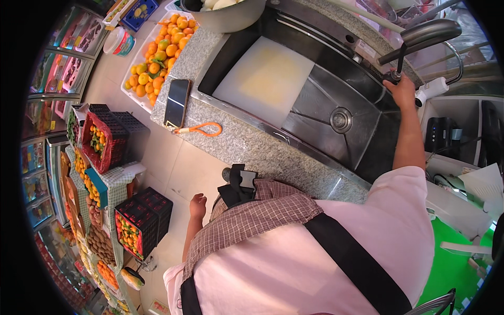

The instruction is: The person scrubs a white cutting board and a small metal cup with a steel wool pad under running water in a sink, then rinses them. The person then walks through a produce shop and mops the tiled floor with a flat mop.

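My right hand [402,93] reaches across the sink's far right side and grips a black faucet nozzle [393,75] under the curved metal faucet [431,33]. Low beside my body hangs my left hand [198,206], fingers loosely bent, with nothing visible in it. In the dark metal sink [334,92], a white cutting board [264,80] with a yellowish stain lies on the left part. The drain strainer [340,120] shows to its right. No running water can be made out.
On the granite counter [244,147] lie a smartphone [177,103] and its orange strap [206,129]. A metal pot [226,17] with pale food stands at the sink's far left corner. Beyond are a crate of oranges [161,55], black crates [145,220] and a white bucket [118,41].
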The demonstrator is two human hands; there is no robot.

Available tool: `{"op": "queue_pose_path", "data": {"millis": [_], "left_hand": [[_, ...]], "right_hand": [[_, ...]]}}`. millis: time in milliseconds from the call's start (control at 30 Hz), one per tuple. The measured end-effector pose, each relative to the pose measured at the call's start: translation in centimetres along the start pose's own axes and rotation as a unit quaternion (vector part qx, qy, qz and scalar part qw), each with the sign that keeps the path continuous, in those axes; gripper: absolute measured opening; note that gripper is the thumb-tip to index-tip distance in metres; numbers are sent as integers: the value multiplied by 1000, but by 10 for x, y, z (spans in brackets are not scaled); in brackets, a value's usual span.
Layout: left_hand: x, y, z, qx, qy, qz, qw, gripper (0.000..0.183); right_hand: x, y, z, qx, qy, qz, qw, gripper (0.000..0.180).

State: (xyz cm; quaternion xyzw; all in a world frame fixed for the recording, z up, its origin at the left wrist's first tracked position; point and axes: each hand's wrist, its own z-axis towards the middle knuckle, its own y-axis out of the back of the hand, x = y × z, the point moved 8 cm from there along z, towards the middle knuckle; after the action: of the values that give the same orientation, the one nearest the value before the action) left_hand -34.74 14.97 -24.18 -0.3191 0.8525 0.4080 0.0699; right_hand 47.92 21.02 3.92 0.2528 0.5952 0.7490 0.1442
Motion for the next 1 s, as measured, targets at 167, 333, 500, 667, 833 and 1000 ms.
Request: {"op": "queue_pose_path", "data": {"millis": [167, 333, 500, 667, 833, 1000], "left_hand": [[-1, 2, -1, -13, -4, -20, 1000, 33], [8, 1, -9, -23, 0, -42, 999, 34], [25, -13, -15, -8, 34, -36, 999, 34], [34, -22, -14, -6, 38, -52, 998, 34], [29, -16, -8, -17, -2, -65, 998, 33], [27, -15, -4, -8, 2, -67, 998, 33]], "right_hand": [[21, -31, -5, -27, -1, 163, 986, 50], [32, -40, -2, -67, 21, 239, 969, 49], [26, -46, 4, -73, 25, 233, 969, 50], [22, -52, 3, -53, 17, 239, 969, 49], [15, -34, -1, 0, -10, 116, 993, 49], [11, 11, -3, 62, -6, -87, 994, 47]]}}
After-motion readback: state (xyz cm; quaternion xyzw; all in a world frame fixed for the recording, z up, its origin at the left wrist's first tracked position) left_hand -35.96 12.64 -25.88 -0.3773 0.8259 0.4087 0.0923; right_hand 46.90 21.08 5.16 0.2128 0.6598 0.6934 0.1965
